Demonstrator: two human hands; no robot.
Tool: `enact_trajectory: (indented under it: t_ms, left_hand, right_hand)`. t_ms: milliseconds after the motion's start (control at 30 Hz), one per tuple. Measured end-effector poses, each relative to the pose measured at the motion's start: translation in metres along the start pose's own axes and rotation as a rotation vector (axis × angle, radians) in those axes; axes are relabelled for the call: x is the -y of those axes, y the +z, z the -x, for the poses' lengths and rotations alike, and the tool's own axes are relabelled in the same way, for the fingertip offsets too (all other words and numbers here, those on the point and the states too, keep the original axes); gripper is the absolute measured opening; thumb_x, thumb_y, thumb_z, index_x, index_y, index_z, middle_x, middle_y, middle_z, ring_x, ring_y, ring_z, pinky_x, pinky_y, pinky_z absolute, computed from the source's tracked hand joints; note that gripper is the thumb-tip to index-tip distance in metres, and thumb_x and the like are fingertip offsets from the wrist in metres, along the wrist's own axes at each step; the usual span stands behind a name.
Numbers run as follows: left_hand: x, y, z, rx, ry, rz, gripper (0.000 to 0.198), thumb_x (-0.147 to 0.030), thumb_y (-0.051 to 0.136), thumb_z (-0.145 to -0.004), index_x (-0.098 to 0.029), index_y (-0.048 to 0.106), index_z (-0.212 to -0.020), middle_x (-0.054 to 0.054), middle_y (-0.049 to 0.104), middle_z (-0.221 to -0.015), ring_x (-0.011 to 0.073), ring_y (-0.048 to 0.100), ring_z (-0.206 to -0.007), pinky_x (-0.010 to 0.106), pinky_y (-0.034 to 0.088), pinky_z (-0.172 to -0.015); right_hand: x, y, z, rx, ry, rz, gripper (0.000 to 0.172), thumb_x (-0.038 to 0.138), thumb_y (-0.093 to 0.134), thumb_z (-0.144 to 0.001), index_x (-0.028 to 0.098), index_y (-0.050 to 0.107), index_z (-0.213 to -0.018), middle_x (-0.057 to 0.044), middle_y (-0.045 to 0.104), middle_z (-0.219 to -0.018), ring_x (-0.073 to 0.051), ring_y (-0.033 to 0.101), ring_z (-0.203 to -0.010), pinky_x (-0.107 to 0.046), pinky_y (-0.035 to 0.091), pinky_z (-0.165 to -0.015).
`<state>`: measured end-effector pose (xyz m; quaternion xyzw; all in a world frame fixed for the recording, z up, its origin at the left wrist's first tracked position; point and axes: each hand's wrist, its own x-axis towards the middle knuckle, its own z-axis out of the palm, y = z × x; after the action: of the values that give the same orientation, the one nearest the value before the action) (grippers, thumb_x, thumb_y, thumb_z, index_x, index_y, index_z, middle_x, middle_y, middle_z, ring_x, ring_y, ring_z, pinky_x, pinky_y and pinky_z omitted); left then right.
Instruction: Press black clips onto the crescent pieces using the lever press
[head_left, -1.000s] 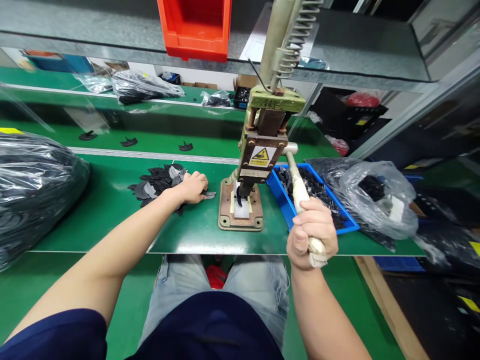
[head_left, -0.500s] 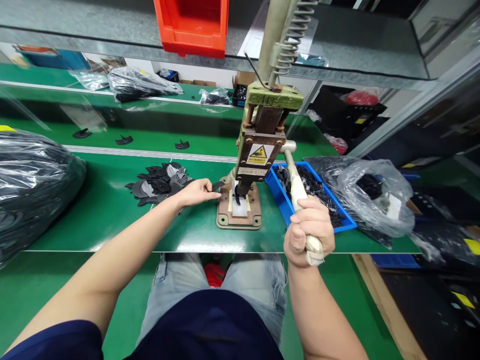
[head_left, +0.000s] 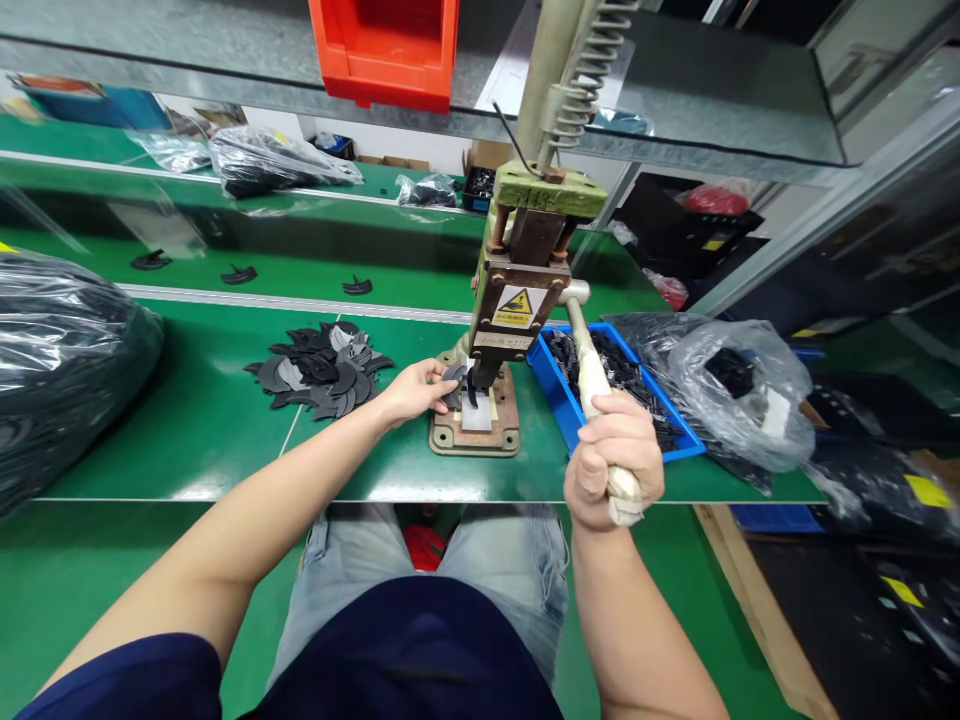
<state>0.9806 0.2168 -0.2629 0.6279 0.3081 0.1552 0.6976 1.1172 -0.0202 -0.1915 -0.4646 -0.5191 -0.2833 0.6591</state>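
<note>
My left hand [head_left: 421,388] pinches a flat dark curved piece [head_left: 453,388] at the left side of the press base [head_left: 444,436]. A black curved part [head_left: 472,385] stands on the pale plate [head_left: 475,412] under the head of the hand press [head_left: 517,300]. Wrapped around the press's lever [head_left: 590,365], whose grip is covered in whitish wrapping, is my right hand [head_left: 616,460]. Left of the press lies a loose pile of dark crescent-shaped pieces [head_left: 321,368].
To the right of the press stands a blue tray [head_left: 559,405] of black parts, with a clear plastic bag [head_left: 757,430] beside it. A large filled bag [head_left: 67,370] sits at the left. Overhead, a red bin [head_left: 386,75] rests on the metal shelf [head_left: 187,45].
My left hand has moved slightly right, bringing the flat piece closer to the black part on the plate; the piece now shows more of its broad face. My right hand stays on the lever.
</note>
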Motion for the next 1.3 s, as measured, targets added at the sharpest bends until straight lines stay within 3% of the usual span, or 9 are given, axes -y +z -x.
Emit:
enact_trajectory:
  t_ms: [267, 433, 800, 900, 1000, 1067, 1133, 1200, 1300]
  left_hand:
    - [-0.004, -0.001, -0.013, -0.017, 0.022, -0.157, 0.031, -0.03, 0.089, -0.085, -0.016, 0.062, -0.087, -0.003, 0.065, -0.068, 0.0096, 0.065, -0.049, 0.02, 0.053, -0.049]
    - [-0.005, -0.006, -0.022, 0.055, -0.003, -0.158, 0.041, -0.033, 0.093, -0.08, -0.018, 0.054, -0.079, -0.005, 0.059, -0.063, 0.0101, 0.064, -0.048, 0.022, 0.054, -0.05]
    - [-0.017, -0.006, -0.029, 0.157, -0.281, -0.136, 0.045, -0.032, 0.09, -0.084, -0.02, 0.047, -0.075, 0.0, 0.066, -0.058, 0.0155, 0.071, -0.052, 0.022, 0.057, -0.052]
    - [-0.016, -0.004, -0.026, 0.14, -0.286, -0.099, 0.048, -0.033, 0.091, -0.083, -0.021, 0.045, -0.077, 0.0, 0.066, -0.06, 0.0154, 0.072, -0.053, 0.021, 0.058, -0.053]
    - [-0.013, -0.001, -0.02, 0.105, -0.237, -0.077, 0.046, -0.032, 0.089, -0.086, -0.021, 0.045, -0.079, -0.002, 0.065, -0.059, 0.0144, 0.071, -0.052, 0.021, 0.058, -0.053]
    - [-0.012, -0.001, -0.014, 0.082, -0.195, -0.066, 0.042, -0.032, 0.087, -0.088, -0.02, 0.047, -0.08, -0.001, 0.066, -0.061, 0.0138, 0.07, -0.052, 0.021, 0.058, -0.053]
    - [-0.013, -0.004, -0.005, 0.066, -0.146, -0.046, 0.039, -0.033, 0.087, -0.089, -0.018, 0.051, -0.082, 0.001, 0.069, -0.065, 0.0122, 0.069, -0.051, 0.021, 0.058, -0.053]
    - [-0.016, -0.012, 0.008, 0.063, -0.093, -0.021, 0.038, -0.036, 0.087, -0.088, -0.017, 0.054, -0.085, 0.002, 0.072, -0.069, 0.0107, 0.067, -0.049, 0.021, 0.058, -0.052]
    - [-0.025, -0.023, 0.032, 0.087, -0.037, 0.001, 0.045, -0.043, 0.091, -0.083, -0.016, 0.055, -0.087, 0.001, 0.071, -0.069, 0.0113, 0.067, -0.049, 0.021, 0.056, -0.05]
  right_hand:
    - [0.002, 0.002, 0.001, -0.013, 0.015, 0.034, 0.023, 0.04, 0.067, -0.092, 0.026, 0.057, -0.076, 0.003, 0.06, -0.072, -0.026, 0.071, -0.093, -0.061, 0.057, -0.097]
    - [0.002, 0.005, 0.0, -0.039, 0.012, 0.039, 0.023, 0.041, 0.067, -0.092, 0.027, 0.058, -0.076, 0.002, 0.059, -0.07, -0.027, 0.071, -0.091, -0.061, 0.058, -0.094]
    - [0.0, 0.012, -0.004, -0.094, -0.029, -0.006, 0.024, 0.038, 0.069, -0.09, 0.026, 0.055, -0.075, 0.003, 0.055, -0.067, -0.024, 0.068, -0.084, -0.056, 0.057, -0.095]
    - [0.003, 0.02, -0.032, -0.125, -0.063, -0.029, 0.024, 0.043, 0.069, -0.092, 0.026, 0.056, -0.08, 0.003, 0.053, -0.068, -0.022, 0.067, -0.083, -0.054, 0.056, -0.1]
    - [0.001, 0.027, -0.082, -0.069, -0.063, -0.071, 0.023, 0.047, 0.067, -0.096, 0.027, 0.061, -0.106, 0.0, 0.057, -0.089, -0.02, 0.068, -0.095, -0.052, 0.056, -0.106]
    - [-0.005, 0.029, -0.114, 0.035, -0.039, -0.082, 0.039, 0.049, 0.061, -0.101, 0.024, 0.055, -0.131, -0.008, 0.059, -0.114, -0.023, 0.067, -0.115, -0.051, 0.054, -0.112]
    - [-0.015, 0.026, -0.128, 0.079, -0.039, -0.046, 0.054, 0.05, 0.053, -0.105, 0.016, 0.045, -0.146, -0.017, 0.053, -0.135, -0.029, 0.06, -0.135, -0.054, 0.049, -0.118]
    - [-0.026, 0.021, -0.115, 0.023, -0.033, 0.028, 0.057, 0.049, 0.052, -0.105, 0.014, 0.043, -0.15, -0.021, 0.049, -0.144, -0.032, 0.056, -0.142, -0.058, 0.046, -0.12]
    - [-0.036, 0.016, -0.048, -0.074, 0.181, 0.118, 0.047, 0.045, 0.064, -0.099, 0.022, 0.055, -0.139, -0.012, 0.059, -0.131, -0.025, 0.064, -0.125, -0.053, 0.052, -0.115]
